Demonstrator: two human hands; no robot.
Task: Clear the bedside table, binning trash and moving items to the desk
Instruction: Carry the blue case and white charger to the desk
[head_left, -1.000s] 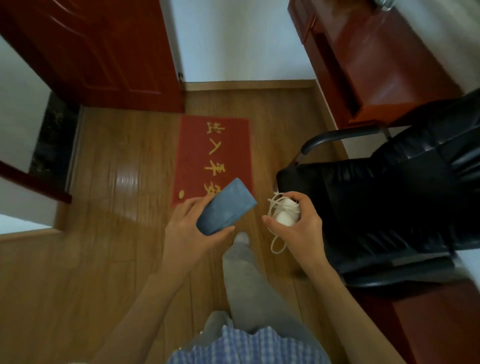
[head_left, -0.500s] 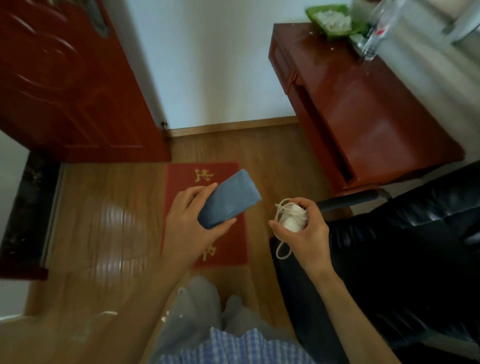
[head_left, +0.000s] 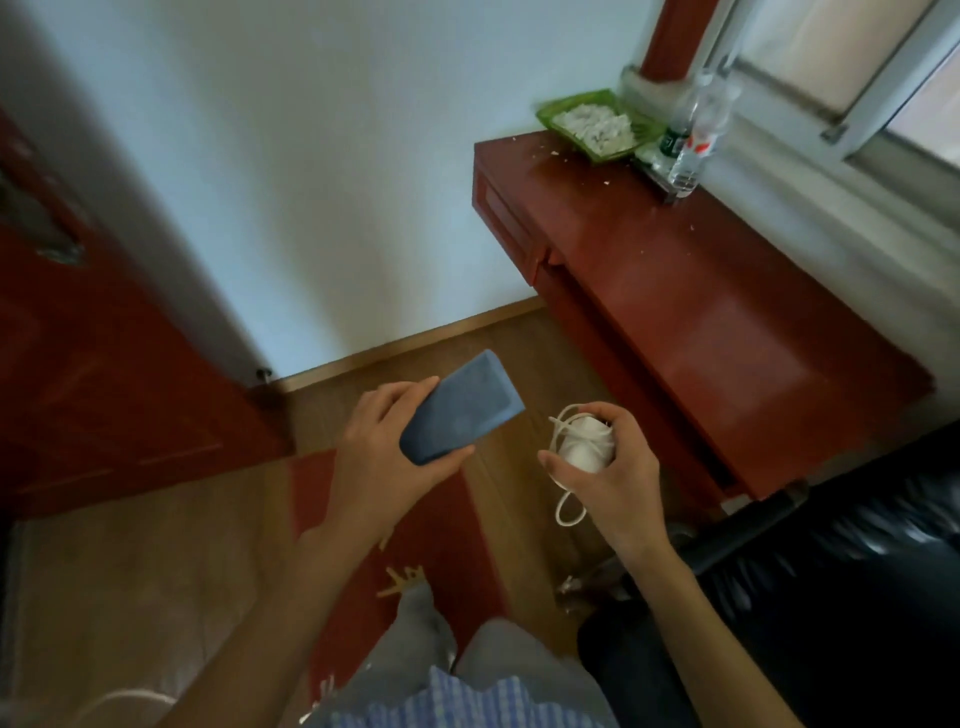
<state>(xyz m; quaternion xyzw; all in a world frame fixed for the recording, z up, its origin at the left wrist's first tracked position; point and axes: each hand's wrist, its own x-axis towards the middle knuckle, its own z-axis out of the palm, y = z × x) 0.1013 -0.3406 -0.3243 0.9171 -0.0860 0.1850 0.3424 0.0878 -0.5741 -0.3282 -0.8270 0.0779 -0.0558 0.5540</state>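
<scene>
So left hand (head_left: 374, 457) grip's clamped on one flat, matte blue case (head_left: 460, 410); right hand (head_left: 615, 470) grip's clamped on one white corded bundle (head_left: 584, 447), glossy red counter (head_left: 727, 322) far right.

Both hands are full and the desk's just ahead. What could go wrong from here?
1. A loop of the white cord dangles below the right hand; it might snag on the black chair's armrest, which sits between the hand and the desk.
2. The left hand grips only the lower end of the blue case, so it could slip.
3. The plastic bottle at the desk's back edge could be knocked over.
</scene>
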